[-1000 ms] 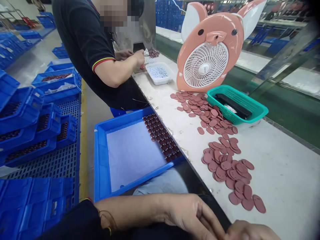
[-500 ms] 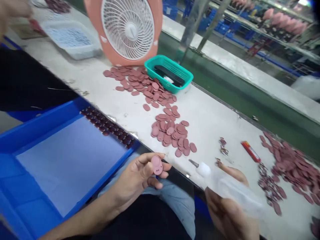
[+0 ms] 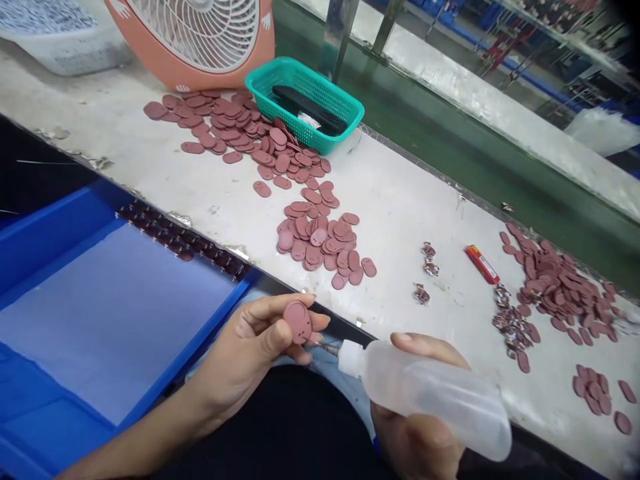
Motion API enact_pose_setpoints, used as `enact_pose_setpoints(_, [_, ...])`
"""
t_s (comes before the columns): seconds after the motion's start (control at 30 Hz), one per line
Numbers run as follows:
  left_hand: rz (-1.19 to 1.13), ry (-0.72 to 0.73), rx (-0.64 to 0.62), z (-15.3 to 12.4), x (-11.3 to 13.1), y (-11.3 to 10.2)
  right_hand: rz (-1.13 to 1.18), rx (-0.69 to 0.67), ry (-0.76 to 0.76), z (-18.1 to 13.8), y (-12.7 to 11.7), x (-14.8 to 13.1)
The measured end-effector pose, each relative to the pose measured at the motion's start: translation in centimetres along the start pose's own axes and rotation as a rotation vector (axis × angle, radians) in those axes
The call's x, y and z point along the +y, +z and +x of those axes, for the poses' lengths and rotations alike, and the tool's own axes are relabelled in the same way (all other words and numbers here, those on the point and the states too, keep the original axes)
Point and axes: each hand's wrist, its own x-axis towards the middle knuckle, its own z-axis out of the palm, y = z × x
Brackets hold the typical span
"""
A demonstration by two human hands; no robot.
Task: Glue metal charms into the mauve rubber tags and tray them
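Observation:
Between the thumb and fingers of my left hand [image 3: 250, 347] is a pink oval disc [image 3: 297, 321] with small holes, its flat face turned up toward me. My right hand [image 3: 425, 433] grips a translucent squeeze bottle [image 3: 440, 393] with a white cap and a thin metal nozzle. The nozzle tip [image 3: 325, 347] is at the lower edge of the disc; whether it touches, I cannot tell. Beyond my hands, a heap of similar pink ovals [image 3: 320, 233] lies on the white table [image 3: 400, 200].
A blue tray [image 3: 165, 393] with a white sheet and rows of dark pieces sits at left. Behind stand a green basket [image 3: 320, 140], an orange fan [image 3: 265, 53] and a white tub [image 3: 75, 53]. Rightward lie a red packet [image 3: 483, 265], metal clips [image 3: 507, 320] and more ovals [image 3: 560, 287].
The bottle has come left with my right hand, bringing its nozzle up to the disc in my left hand. A small metal piece near my right fingers now lies on the table. The view has shifted.

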Motion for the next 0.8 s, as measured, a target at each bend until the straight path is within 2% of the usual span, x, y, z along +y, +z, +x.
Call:
enact_pose_setpoints(0.1, [0.012, 0.002, 0.007, -0.1, 0.0, -0.1, 0.144, 0.055, 0.015, 0.9, 0.9, -0.9])
enact_pose_setpoints(0.17, [0.016, 0.003, 0.012, -0.1, 0.0, -0.1, 0.157, 0.060, 0.057, 1.0, 1.1, -1.1])
enact_pose_setpoints(0.8, [0.006, -0.010, 0.035, -0.3, 0.4, 0.2, 0.013, 0.029, 0.073, 0.5, 0.9, -1.3])
